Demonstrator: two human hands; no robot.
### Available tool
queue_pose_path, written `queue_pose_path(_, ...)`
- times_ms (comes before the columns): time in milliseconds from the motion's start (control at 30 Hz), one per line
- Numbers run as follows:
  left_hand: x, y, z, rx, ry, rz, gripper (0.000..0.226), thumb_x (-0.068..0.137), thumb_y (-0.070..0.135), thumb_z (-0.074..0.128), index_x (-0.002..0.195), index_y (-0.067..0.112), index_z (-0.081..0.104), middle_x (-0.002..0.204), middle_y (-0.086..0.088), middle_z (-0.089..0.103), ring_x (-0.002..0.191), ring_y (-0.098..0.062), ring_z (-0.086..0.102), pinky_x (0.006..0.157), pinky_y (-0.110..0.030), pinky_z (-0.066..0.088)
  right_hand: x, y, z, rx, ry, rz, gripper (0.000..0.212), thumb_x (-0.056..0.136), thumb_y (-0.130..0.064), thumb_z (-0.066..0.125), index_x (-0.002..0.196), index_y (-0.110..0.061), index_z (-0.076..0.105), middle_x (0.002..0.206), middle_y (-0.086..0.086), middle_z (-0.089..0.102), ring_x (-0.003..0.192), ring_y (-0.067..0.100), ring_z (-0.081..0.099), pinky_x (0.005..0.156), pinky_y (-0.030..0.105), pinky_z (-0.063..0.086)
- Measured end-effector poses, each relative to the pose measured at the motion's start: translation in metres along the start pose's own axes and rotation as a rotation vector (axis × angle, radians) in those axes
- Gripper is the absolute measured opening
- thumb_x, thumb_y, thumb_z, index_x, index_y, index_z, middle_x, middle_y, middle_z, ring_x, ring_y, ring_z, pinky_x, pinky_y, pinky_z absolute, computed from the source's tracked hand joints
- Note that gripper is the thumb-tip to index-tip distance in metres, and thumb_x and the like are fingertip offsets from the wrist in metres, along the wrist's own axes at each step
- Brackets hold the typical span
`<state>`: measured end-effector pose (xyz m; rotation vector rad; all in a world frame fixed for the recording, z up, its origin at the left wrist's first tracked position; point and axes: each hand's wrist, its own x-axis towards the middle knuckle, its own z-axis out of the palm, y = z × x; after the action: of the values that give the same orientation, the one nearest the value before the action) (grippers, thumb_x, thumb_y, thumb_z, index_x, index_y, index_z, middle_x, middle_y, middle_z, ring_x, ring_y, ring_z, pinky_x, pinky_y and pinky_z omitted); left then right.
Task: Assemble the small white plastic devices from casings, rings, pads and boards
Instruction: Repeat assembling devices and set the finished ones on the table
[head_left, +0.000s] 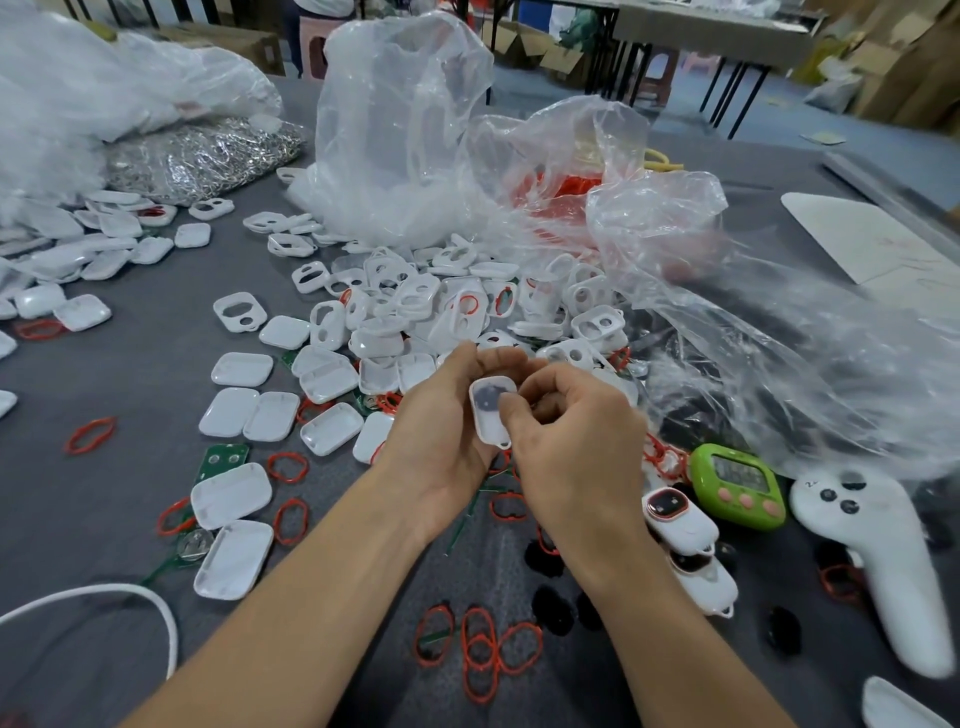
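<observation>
- At 9 o'clock from my hands lie lots of plain casing backs (231, 496), hollow side up with nothing in them. Loose red rings (91, 435) and a green board (221, 460) lie among them on the grey table (130, 364). All of these are waiting to be used.
- My left hand (441, 421) has its fingers curled round one white casing (491, 423). It holds the casing up off the table, right in the middle of what I see.
- A dark pad (485, 397) shows in the round hole of that casing. I think this one is only part way done, with the board and the back not on yet. I cannot tell if a ring is in it.
- My right hand (576, 436) is curled up too. Its thumb presses on the right edge of the casing and pinches it against my fingers.
- At 12 o'clock is a big heap of casing fronts (415, 296) with holes in them, beside a clear plastic bag (405, 130). That is a lot left to make.
- At 6 o'clock there are more red rings, and toward 5 o'clock some black pads (550, 603), none of them used.
- At 4 o'clock lie two finished devices (675, 519), closed up, next to a green timer (737, 486). I see only these two done, so I think most of the job is ahead.
</observation>
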<state>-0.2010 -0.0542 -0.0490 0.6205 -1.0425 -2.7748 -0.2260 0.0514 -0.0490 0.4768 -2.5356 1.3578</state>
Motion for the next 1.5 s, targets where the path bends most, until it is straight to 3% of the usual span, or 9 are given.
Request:
queue_pose_path(100, -0.002, 0.0, 0.0, -0.012, -0.01, -0.015, 0.045, 0.108, 0.035, 0.038, 0.094, 0.005, 0.068, 0.111, -0.02, 0.072, 0.106, -0.034, 0.066, 0.11, -0.048, 0.045, -0.002, -0.001, 0.0, -0.042, 0.039, 0.014, 0.021, 0.081, -0.037, 0.077, 0.07, -0.025, 0.063, 0.054, -0.014, 0.059, 0.059, 0.01, 0.059, 0.057, 0.031, 0.048)
queue_pose_path(267, -0.006, 0.001, 0.002, -0.006, -0.079, -0.016, 0.022, 0.097, 0.013, 0.049, 0.096, 0.004, 0.07, 0.103, -0.016, 0.075, 0.089, -0.027, 0.073, 0.099, -0.042, 0.052, -0.005, -0.003, 0.001, -0.094, 0.069, 0.026, 0.025, 0.083, -0.038, 0.069, 0.066, -0.025, 0.056, 0.048, -0.014, 0.053, 0.056, 0.012, 0.056, 0.055, 0.03, 0.04)
queue_pose_path(500, -0.002, -0.001, -0.001, 0.079, -0.093, 0.046, 0.048, 0.079, -0.015, 0.035, 0.086, 0.008, 0.076, 0.105, -0.015, 0.077, 0.086, -0.027, 0.075, 0.074, -0.035, 0.061, -0.001, 0.0, 0.001, 0.002, 0.028, 0.072, 0.022, 0.087, -0.033, 0.071, 0.068, -0.023, 0.063, 0.059, -0.017, 0.061, 0.059, 0.011, 0.056, 0.055, 0.027, 0.04)
queue_pose_path(700, 0.004, 0.002, -0.003, 0.06, -0.054, 0.089, 0.042, 0.083, -0.017, 0.031, 0.097, 0.001, 0.066, 0.105, -0.019, 0.076, 0.095, -0.032, 0.074, 0.105, -0.058, 0.043, 0.013, 0.009, -0.016, 0.174, -0.029, 0.18, 0.029, 0.091, -0.043, 0.066, 0.067, -0.027, 0.072, 0.06, -0.013, 0.068, 0.057, 0.006, 0.06, 0.054, 0.014, 0.04)
queue_pose_path(833, -0.001, 0.006, -0.003, 0.114, -0.091, 0.097, 0.042, 0.086, -0.015, 0.033, 0.105, 0.004, 0.065, 0.116, -0.014, 0.076, 0.108, -0.025, 0.074, 0.073, -0.036, 0.058, 0.011, 0.005, -0.016, 0.314, -0.328, 0.267, 0.031, 0.08, -0.052, 0.066, 0.076, -0.023, 0.075, 0.064, 0.002, 0.073, 0.052, 0.018, 0.067, 0.056, 0.029, 0.048)
queue_pose_path(933, -0.003, 0.008, -0.002, 0.128, -0.102, 0.108, 0.041, 0.088, -0.013, 0.037, 0.102, 0.007, 0.07, 0.119, -0.014, 0.075, 0.114, -0.024, 0.071, 0.08, -0.032, 0.063, 0.01, 0.003, -0.011, 0.422, -0.375, 0.316, 0.015, 0.08, -0.038, 0.068, 0.076, -0.026, 0.076, 0.064, 0.008, 0.074, 0.052, 0.022, 0.067, 0.052, 0.026, 0.044)
queue_pose_path(1133, -0.006, 0.011, -0.005, 0.326, -0.036, 0.135, 0.03, 0.086, -0.002, 0.062, 0.11, 0.01, 0.075, 0.111, -0.009, 0.078, 0.083, -0.019, 0.071, 0.065, -0.026, 0.056, 0.01, 0.005, -0.012, 0.421, -0.245, 0.31, 0.014, 0.082, -0.033, 0.066, 0.074, -0.026, 0.076, 0.057, 0.006, 0.071, 0.047, 0.021, 0.066, 0.055, 0.031, 0.052)
queue_pose_path(1333, -0.005, 0.005, -0.005, 0.525, 0.081, 0.27, 0.027, 0.09, -0.002, 0.062, 0.092, 0.016, 0.082, 0.096, -0.008, 0.08, 0.079, -0.017, 0.073, 0.066, -0.024, 0.057, 0.007, 0.004, -0.013, 0.365, -0.279, 0.3, 0.018, 0.082, -0.038, 0.07, 0.074, -0.022, 0.074, 0.061, 0.002, 0.073, 0.046, 0.017, 0.066, 0.05, 0.025, 0.049)
queue_pose_path(1500, -0.007, 0.007, -0.002, 0.462, 0.074, 0.228, 0.029, 0.091, -0.005, 0.059, 0.089, 0.014, 0.082, 0.096, -0.01, 0.08, 0.076, -0.017, 0.074, 0.059, -0.022, 0.056, 0.009, 0.004, -0.014, 0.355, -0.312, 0.314, 0.011, 0.083, -0.026, 0.07, 0.076, -0.018, 0.073, 0.061, 0.003, 0.073, 0.046, 0.016, 0.066, 0.05, 0.024, 0.047)
